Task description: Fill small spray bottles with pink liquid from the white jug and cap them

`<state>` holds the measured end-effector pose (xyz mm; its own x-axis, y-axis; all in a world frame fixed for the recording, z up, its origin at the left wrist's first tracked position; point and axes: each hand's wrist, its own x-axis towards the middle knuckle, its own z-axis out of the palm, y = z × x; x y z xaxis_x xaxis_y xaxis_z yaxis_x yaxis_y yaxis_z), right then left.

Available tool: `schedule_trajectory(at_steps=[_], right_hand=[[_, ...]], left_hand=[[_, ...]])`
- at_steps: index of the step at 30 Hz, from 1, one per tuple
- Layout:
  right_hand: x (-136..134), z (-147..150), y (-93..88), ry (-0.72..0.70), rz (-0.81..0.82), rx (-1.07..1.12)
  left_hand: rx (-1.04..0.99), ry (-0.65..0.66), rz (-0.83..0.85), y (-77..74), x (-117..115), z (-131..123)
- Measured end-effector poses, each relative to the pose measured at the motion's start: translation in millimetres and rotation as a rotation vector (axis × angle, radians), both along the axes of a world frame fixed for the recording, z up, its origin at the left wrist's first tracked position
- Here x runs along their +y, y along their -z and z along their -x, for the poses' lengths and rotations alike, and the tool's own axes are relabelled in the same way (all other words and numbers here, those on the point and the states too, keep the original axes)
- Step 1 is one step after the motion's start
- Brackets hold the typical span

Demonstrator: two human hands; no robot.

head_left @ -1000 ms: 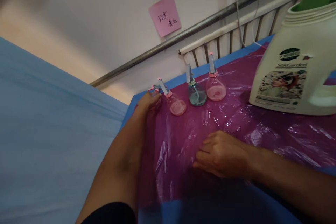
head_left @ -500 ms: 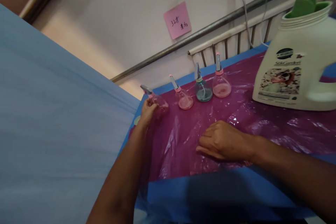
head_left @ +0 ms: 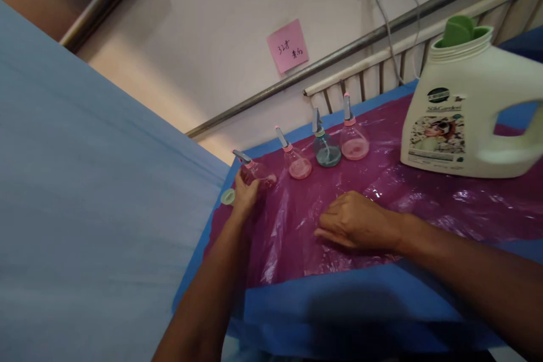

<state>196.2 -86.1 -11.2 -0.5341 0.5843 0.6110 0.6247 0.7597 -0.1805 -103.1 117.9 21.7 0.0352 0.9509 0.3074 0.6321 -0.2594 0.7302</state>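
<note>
My left grip (head_left: pixel 247 191) pinches the clear, round-bellied, pink-collared plastic spray bottle (head_left: pixel 263 172), leftmost of four, near a pale green disc (head_left: pixel 228 197); my right grip (head_left: pixel 345 222) is curled into a loose fist over the glossy magenta plastic sheet (head_left: pixel 284 243)

Dim light, white glints on the purple sheet (head_left: pixel 292 220), slight blur.

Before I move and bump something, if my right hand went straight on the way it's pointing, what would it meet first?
Your right hand would probably meet your left hand first, near the wrist, though depth is unclear here.
</note>
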Motion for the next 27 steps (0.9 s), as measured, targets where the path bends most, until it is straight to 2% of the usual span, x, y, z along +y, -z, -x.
schedule_trajectory(at_steps=[3, 6, 8, 10, 14, 18, 22, 27], right_hand=[[0, 3, -1.1, 0.001, -0.029, -0.003], [-1, 8, 0.1, -0.013, -0.063, 0.002], [-2, 9, 0.6, -0.019, -0.074, 0.004], [-2, 8, 0.3, -0.014, -0.079, 0.005], [1, 2, -2.3, 0.015, -0.076, 0.031], [4, -3, -6.3, 0.067, -0.121, 0.088], [5, -6, -14.7, 0.22, -0.138, 0.273], [9, -13, -27.2, 0.437, -0.081, 0.657]], left_hand=[[-0.013, -0.083, -0.094, 5.7, -29, -5], [-0.006, 0.02, -0.091, 12.9, -44, -26], [-0.035, 0.135, -0.016, 17.3, -40, -48], [-0.08, 0.193, 0.078, 20.9, -26, -73], [-0.106, 0.228, 0.134, 26.0, 2, -113], [-0.126, 0.214, 0.121, 26.1, 5, -130], [-0.147, 0.228, 0.073, 18.2, -28, -127], [-0.163, 0.372, -0.005, 14.1, -99, -124]])
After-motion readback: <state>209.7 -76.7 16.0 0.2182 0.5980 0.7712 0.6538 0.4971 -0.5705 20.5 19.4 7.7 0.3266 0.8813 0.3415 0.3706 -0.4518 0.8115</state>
